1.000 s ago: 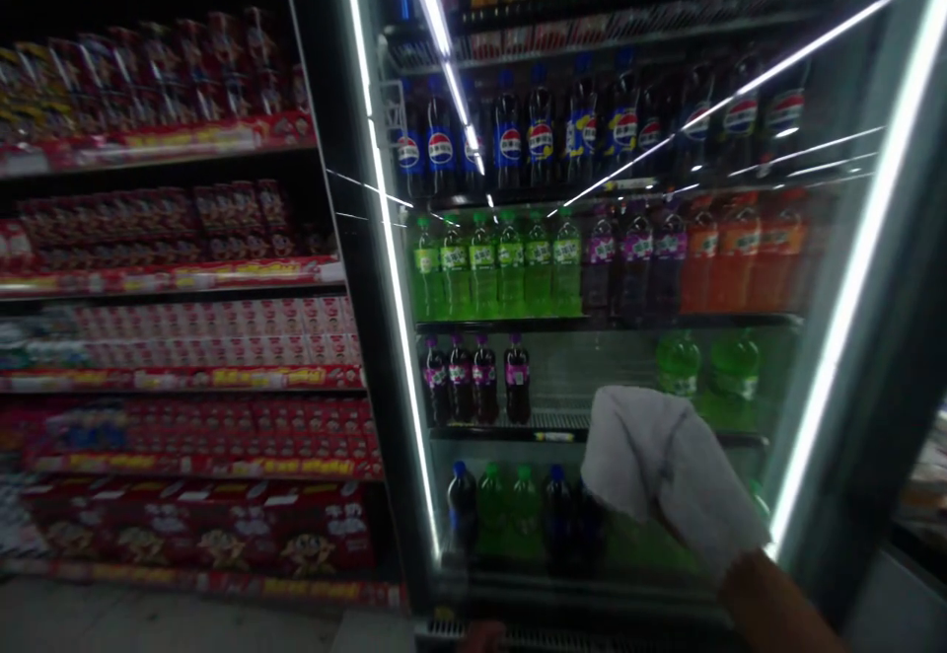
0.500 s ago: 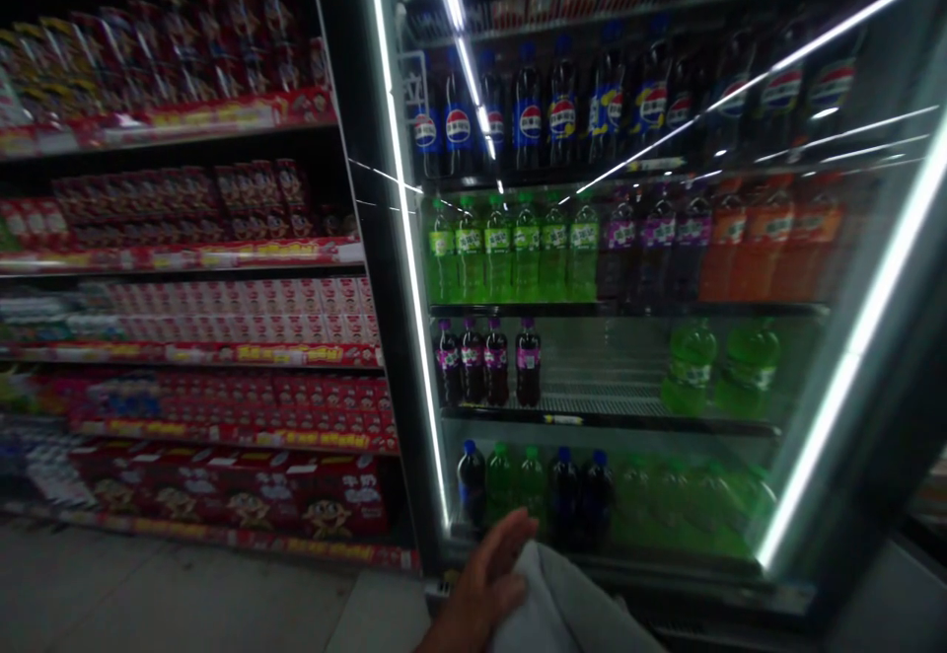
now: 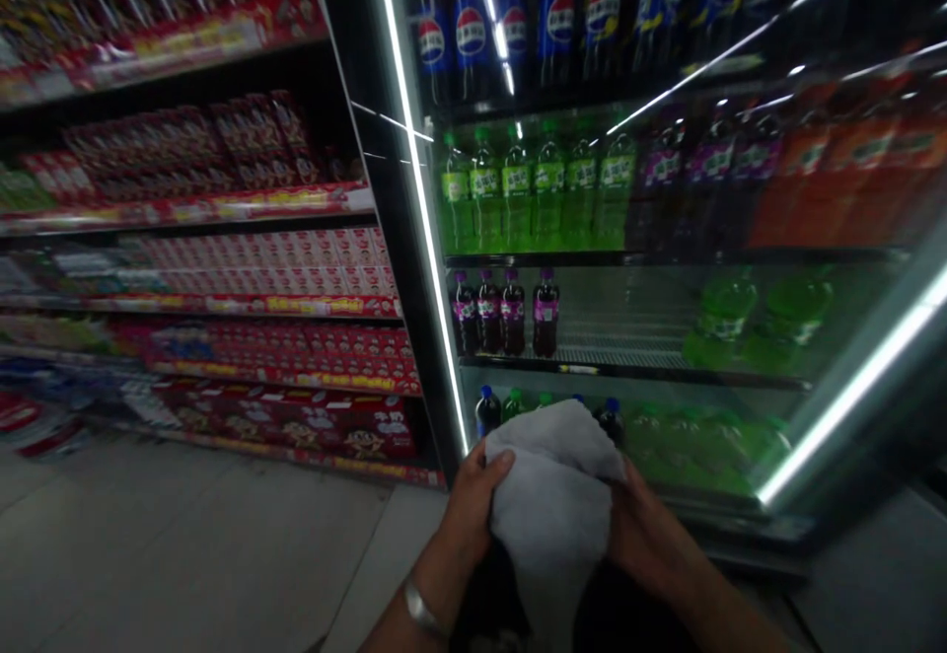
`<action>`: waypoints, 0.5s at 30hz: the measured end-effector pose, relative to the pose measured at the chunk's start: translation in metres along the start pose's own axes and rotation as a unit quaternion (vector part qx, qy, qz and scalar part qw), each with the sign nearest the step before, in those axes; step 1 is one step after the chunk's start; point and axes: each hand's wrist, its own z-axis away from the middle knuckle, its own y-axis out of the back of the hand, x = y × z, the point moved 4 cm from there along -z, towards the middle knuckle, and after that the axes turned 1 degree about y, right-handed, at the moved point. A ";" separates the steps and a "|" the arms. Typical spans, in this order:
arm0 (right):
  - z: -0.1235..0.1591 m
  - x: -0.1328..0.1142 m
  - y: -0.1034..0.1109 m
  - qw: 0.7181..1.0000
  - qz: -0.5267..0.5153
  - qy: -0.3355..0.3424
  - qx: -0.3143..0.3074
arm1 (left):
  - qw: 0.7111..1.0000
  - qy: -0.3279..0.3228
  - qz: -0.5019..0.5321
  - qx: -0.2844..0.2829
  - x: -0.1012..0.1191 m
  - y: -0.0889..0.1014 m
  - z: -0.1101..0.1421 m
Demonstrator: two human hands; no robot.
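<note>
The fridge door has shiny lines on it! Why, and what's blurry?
Head view: the slanting lines look like lamps reflected in the glass door; light strips glare white; orange bottles and left-hand shelves are smeared; the white cloth is dim, slightly soft.

A shop is shown — packed shelves (image 3: 222,201) of repeated cartons (image 3: 273,263) are lined up beside a lit glass-fronted cooler (image 3: 636,258) stocked with bottled drinks (image 3: 537,189).

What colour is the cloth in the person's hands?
The cloth is plain white to light grey, seen best in the current head view.
</note>
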 end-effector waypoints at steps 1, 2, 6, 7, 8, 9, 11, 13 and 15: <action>-0.001 -0.002 0.000 1.000 -0.001 0.013 -0.007 | 1.000 -0.004 0.008 0.010 0.001 -0.001 0.001; -0.003 -0.003 0.000 1.000 0.008 0.021 -0.011 | 1.000 -0.008 0.016 0.012 0.002 -0.003 0.003; -0.005 -0.009 0.003 0.994 0.075 0.056 0.054 | 0.999 -0.009 0.042 -0.006 0.002 -0.011 0.009; -0.005 -0.011 0.005 0.990 0.092 0.062 0.089 | 0.999 -0.002 0.047 -0.014 0.002 -0.012 0.010; -0.004 -0.014 0.006 0.984 0.110 0.066 0.122 | 0.998 0.007 0.052 -0.019 0.001 -0.012 0.010; -0.002 -0.018 0.006 0.978 0.132 0.071 0.145 | 0.998 0.015 0.056 -0.021 0.000 -0.012 0.010; 0.001 -0.028 0.001 0.969 0.173 0.086 0.155 | 0.997 0.025 0.066 -0.022 -0.004 -0.010 0.010; 0.004 -0.039 -0.007 0.962 0.211 0.104 0.140 | 0.998 0.030 0.056 -0.030 -0.009 -0.009 0.009; 0.007 -0.049 -0.012 0.945 0.266 0.114 0.150 | 0.997 0.038 0.022 -0.056 -0.015 -0.009 0.008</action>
